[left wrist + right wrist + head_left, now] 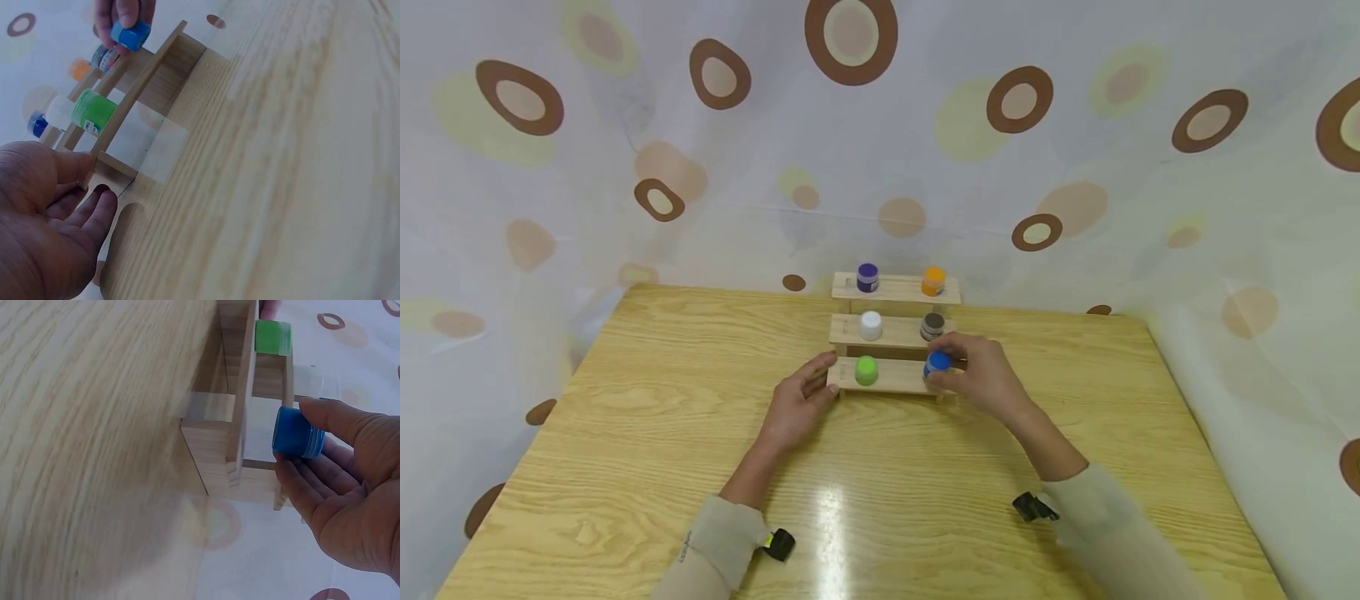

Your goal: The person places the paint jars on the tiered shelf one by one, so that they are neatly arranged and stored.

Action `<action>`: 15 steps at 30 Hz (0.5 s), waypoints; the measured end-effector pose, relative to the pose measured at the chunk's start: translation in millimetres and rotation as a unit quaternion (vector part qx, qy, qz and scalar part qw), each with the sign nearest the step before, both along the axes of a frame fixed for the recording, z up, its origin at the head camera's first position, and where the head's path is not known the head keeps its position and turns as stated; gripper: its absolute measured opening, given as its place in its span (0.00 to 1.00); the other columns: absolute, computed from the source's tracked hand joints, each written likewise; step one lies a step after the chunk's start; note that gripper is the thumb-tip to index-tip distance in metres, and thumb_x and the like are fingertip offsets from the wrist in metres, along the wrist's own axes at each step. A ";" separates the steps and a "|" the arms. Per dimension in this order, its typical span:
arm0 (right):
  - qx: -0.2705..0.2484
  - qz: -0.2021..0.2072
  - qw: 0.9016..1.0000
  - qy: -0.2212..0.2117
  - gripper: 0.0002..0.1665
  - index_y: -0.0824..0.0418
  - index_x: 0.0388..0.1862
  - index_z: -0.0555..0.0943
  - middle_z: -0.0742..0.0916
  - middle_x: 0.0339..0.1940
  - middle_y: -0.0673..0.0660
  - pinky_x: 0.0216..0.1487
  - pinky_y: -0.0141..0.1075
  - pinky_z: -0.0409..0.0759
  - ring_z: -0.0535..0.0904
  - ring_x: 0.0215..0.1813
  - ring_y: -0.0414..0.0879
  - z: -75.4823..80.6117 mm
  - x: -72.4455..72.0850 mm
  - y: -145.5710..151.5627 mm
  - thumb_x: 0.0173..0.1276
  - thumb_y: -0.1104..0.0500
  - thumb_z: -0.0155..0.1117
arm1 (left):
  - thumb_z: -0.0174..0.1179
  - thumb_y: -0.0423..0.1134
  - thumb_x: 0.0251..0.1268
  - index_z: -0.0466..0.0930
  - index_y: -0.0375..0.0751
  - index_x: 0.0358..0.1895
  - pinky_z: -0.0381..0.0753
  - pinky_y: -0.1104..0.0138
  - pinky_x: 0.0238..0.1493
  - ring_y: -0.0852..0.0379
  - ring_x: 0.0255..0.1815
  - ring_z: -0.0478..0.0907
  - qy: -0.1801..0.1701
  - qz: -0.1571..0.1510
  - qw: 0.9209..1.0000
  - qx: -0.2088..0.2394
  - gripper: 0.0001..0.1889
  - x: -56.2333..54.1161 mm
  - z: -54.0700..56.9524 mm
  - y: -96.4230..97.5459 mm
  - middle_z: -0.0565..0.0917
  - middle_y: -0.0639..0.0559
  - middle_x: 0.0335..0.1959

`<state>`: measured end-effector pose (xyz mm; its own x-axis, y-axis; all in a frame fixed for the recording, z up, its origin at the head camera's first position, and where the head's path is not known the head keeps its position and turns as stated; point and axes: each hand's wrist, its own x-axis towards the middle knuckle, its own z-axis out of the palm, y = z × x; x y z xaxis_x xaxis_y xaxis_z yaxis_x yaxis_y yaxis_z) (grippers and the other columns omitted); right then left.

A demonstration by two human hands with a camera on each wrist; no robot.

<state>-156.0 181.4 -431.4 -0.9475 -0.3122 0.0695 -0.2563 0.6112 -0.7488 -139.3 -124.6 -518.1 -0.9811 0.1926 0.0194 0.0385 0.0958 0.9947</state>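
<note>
A three-step wooden rack (891,377) holds small paint jars. My right hand (988,375) pinches a blue paint jar (297,432) between thumb and fingers, just above the right end of the lowest shelf; the right wrist view shows a gap beneath it. At the rack's other end, my left hand (796,408) grips the left edge of that same shelf, thumb (74,165) against its end. A green jar (867,371) stands on the lowest shelf near the left hand. Behind it, the middle shelf carries a white jar (871,326) and a dark brown jar (932,326).
On the top shelf stand a purple jar (867,277) and an orange jar (934,281). The rack is near the back edge of a wood-grain table (685,400). A pale cloth with brown ring patterns (760,167) hangs behind and around the table.
</note>
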 end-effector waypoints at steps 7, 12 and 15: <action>0.004 -0.004 1.000 -0.018 0.24 0.67 0.61 0.85 0.88 0.59 0.64 0.59 0.51 0.89 0.87 0.60 0.60 -7.7 0.4 -5.3 0.67 0.66 0.77 | 0.60 0.26 0.78 0.69 0.38 0.79 0.82 0.66 0.67 0.41 0.76 0.72 0.003 -0.002 1.000 0.003 0.29 1.7 0.0 1.4 0.71 0.42 0.78; 0.009 -0.004 1.000 -0.017 0.23 0.67 0.61 0.85 0.89 0.58 0.63 0.58 0.48 0.90 0.87 0.59 0.59 -12.8 2.5 -5.7 0.67 0.66 0.77 | 0.61 0.27 0.78 0.69 0.38 0.79 0.82 0.66 0.67 0.41 0.77 0.71 0.002 -0.007 1.000 0.006 0.29 1.3 0.1 3.7 0.70 0.43 0.79; 0.006 -0.006 1.000 -0.010 0.23 0.67 0.60 0.85 0.89 0.57 0.63 0.58 0.49 0.90 0.87 0.59 0.60 -14.4 3.3 -5.8 0.67 0.66 0.78 | 0.61 0.27 0.78 0.69 0.38 0.78 0.81 0.66 0.67 0.42 0.77 0.71 0.001 -0.007 1.000 0.007 0.29 1.4 1.0 4.3 0.71 0.44 0.79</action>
<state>-152.7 175.6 -445.7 -0.9524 -0.3011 0.0477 -0.2344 0.6232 -0.7461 -137.9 -120.2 -517.0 -0.9781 0.2065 0.0249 0.0425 0.0811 0.9958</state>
